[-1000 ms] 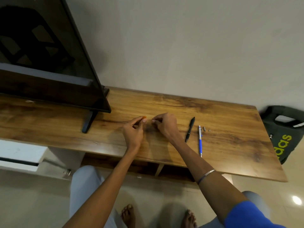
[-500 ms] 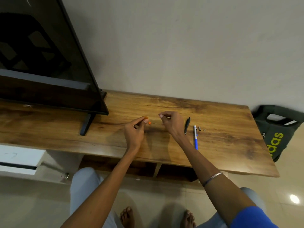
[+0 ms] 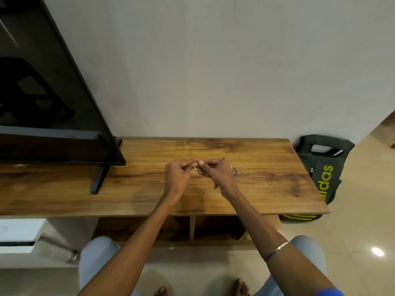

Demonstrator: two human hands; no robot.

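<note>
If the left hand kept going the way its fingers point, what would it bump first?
The right hand. The left hand aims its pinched fingertips sideways at the right hand's fingertips, and they look to be touching above the brown wooden table, though depth is unclear. What they pinch is too small to see.

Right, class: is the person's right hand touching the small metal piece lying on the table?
Apart. The head view shows the small metal piece lying right of the right hand, with bare table between them.

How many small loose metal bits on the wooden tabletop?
2: a small grey metal sleeve beside the right hand, a tinier bit right of it. That hand may hide more.
</note>
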